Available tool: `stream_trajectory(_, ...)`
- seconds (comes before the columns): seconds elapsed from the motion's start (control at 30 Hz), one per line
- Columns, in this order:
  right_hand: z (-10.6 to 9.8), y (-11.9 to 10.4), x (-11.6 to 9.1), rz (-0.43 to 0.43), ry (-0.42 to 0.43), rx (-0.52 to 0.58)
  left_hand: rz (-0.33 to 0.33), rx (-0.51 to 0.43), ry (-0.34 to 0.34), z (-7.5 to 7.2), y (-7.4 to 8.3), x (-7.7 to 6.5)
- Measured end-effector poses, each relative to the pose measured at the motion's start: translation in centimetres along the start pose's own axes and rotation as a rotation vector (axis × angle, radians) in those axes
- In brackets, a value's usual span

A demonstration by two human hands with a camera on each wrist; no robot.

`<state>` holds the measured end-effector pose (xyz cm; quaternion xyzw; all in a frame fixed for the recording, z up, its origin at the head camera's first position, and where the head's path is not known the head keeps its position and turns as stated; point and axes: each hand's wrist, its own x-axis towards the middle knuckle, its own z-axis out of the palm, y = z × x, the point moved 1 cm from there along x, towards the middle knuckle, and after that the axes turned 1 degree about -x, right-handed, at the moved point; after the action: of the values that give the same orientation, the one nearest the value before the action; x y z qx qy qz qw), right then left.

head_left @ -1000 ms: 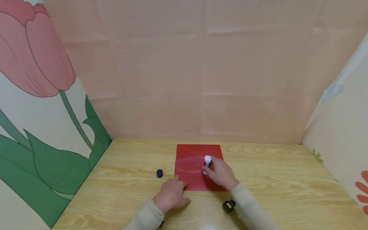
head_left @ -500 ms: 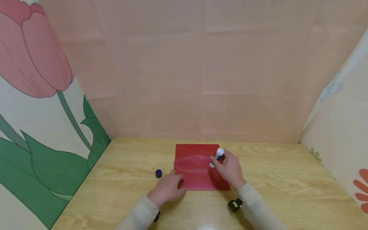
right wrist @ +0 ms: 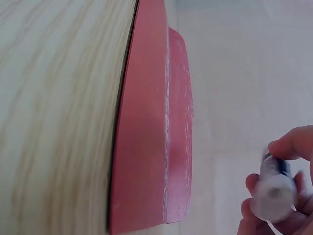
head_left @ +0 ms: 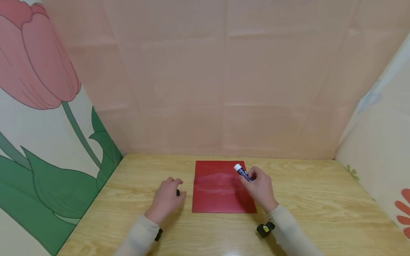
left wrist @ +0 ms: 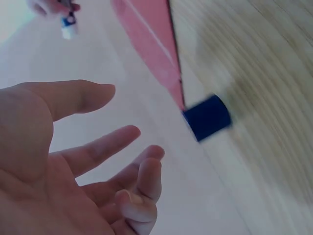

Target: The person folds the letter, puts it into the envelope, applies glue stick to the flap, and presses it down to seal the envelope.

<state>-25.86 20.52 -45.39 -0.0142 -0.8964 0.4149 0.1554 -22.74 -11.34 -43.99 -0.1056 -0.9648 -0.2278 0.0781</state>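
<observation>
My right hand (head_left: 262, 186) holds a glue stick (head_left: 242, 172) tilted above the red paper (head_left: 213, 204), its white end toward the upper left. In the right wrist view the fingers curl round the glue stick (right wrist: 275, 196), which is somewhat blurred. My left hand (head_left: 166, 199) hovers left of the paper with spread, bent fingers, over a small dark blue cap (head_left: 178, 192). The left wrist view shows the cap (left wrist: 208, 118) standing on the table, apart from the fingertips (left wrist: 100, 95). Whitish streaks cross the paper, which has a crease and a raised part.
The wooden table (head_left: 307, 192) stretches out on both sides of the paper. A plain pinkish cloth (head_left: 224, 89) hangs behind it. Printed flower panels, one with a large tulip (head_left: 48, 60), stand at the sides. A black device (head_left: 265, 229) sits at the right wrist.
My left hand has left the paper's lower left edge and moved left to the cap. The glue stick has been lifted to the right and turned from upright to tilted left.
</observation>
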Motion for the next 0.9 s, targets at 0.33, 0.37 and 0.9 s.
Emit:
stream_trajectory(0.33,-0.3,0.1,-0.1,-0.104,0.021,-0.04,-0.07,0.019,-0.005,-0.4,-2.0,0.3)
stream_trajectory(0.37,-0.3,0.1,-0.1,-0.107,0.019,-0.04,-0.072,0.013,-0.018,-0.4,-2.1,0.3)
stream_trajectory(0.9,0.4,0.2,-0.5,-0.026,-0.013,0.004,-0.1,-0.066,-0.115,0.6,-4.0,1.2)
